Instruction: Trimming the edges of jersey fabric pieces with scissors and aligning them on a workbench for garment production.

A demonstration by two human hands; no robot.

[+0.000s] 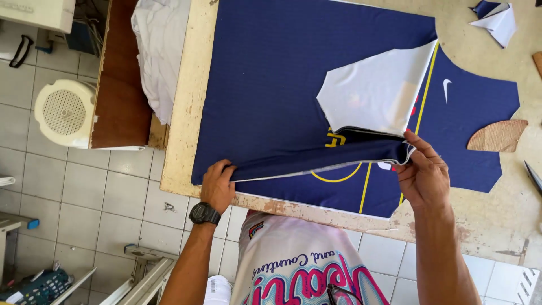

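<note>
- A stack of navy blue fabric pieces lies flat on a worn, cream-coloured cutting table, seen from above.
- The near edge of the top layers is lifted into a long fold that runs between the two hands, just above the table's front edge.
- The left hand pinches the fold's left end, fingers curled over the cloth, knuckles up; a black wristwatch sits on that wrist.
- The right hand grips the fold's right end between thumb and fingertips, palm turned leftward, forearm reaching up from the lower right.
- Above the right hand a layer is turned back, showing its pale grey underside.
- Yellow lines cross the navy fabric near the right hand.
- A brown curved cardboard pattern rests on the cloth's right edge.
- White cloth is heaped left of the table.
</note>
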